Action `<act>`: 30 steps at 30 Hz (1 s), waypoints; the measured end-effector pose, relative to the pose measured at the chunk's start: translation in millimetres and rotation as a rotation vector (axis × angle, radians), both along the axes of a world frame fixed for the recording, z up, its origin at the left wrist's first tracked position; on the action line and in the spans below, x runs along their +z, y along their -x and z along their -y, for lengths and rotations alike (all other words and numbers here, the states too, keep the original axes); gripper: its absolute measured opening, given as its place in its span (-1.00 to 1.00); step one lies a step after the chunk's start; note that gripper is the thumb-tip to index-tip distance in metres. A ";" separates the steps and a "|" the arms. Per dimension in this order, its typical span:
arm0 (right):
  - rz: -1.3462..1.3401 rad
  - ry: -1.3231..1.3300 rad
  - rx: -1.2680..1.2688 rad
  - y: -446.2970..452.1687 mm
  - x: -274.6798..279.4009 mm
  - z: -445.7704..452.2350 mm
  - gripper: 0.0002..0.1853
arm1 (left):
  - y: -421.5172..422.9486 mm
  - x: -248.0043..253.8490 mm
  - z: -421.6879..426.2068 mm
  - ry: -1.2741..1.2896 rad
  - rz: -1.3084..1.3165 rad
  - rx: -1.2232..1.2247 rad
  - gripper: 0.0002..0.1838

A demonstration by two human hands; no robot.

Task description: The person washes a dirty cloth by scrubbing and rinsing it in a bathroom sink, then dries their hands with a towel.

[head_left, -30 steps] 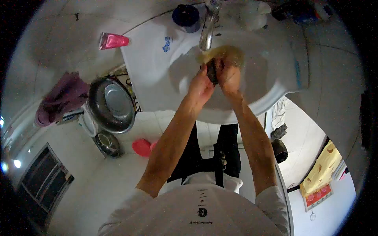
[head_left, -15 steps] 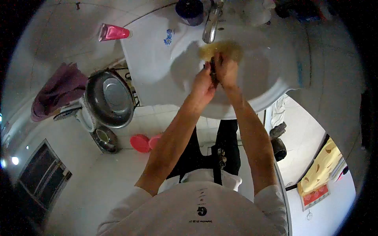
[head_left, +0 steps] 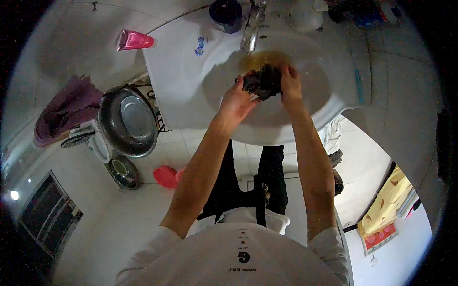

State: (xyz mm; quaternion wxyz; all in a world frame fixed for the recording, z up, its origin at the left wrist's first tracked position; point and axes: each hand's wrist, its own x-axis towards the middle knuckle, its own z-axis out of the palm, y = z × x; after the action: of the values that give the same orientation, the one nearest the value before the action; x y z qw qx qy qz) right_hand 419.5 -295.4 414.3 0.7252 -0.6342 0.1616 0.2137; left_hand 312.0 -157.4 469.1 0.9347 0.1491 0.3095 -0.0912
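Over the white washbasin (head_left: 176, 95), a dark, crumpled cloth (head_left: 265, 82) stretches between my two hands. My left hand (head_left: 236, 101) grips its left side, with fingers partly under it. At its right edge, my right hand (head_left: 291, 86) pinches the cloth with bent fingers. What sort of cloth it is I cannot make out. Just beyond it, yellowish-brown water (head_left: 255, 60) lies in the bowl. The metal faucet (head_left: 250, 38) points down above that water.
On the basin's back edge stand a dark blue cup (head_left: 226, 16) and a whitish bottle (head_left: 307, 16). A pink tube (head_left: 135, 40) lies beyond the left corner. Metal basins (head_left: 130, 119) and a purple towel (head_left: 69, 108) are at the left.
My hands have moved apart, from pressed together around the bunched cloth to either side of it. The cloth now shows spread wider between them.
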 end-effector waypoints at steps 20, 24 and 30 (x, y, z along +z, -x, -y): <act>0.452 0.341 0.631 10.8 65.1 -9.9 -0.48 | -8.4 20.7 -37.6 -0.371 -0.014 -0.228 -0.53; 0.408 0.239 0.528 21.6 -1.7 10.4 -0.53 | -11.2 27.6 -39.1 -0.593 -0.144 -0.304 -0.52; -0.221 -0.147 0.058 24.2 70.8 -20.0 -0.56 | -19.4 34.4 -25.8 -0.637 -0.393 -0.046 -0.57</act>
State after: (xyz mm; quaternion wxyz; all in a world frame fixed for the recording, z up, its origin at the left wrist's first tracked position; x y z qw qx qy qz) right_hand 395.3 -275.4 485.1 0.7409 -0.5565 0.2062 0.3144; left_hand 331.4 -131.6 503.5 0.7620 0.4189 0.4923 -0.0383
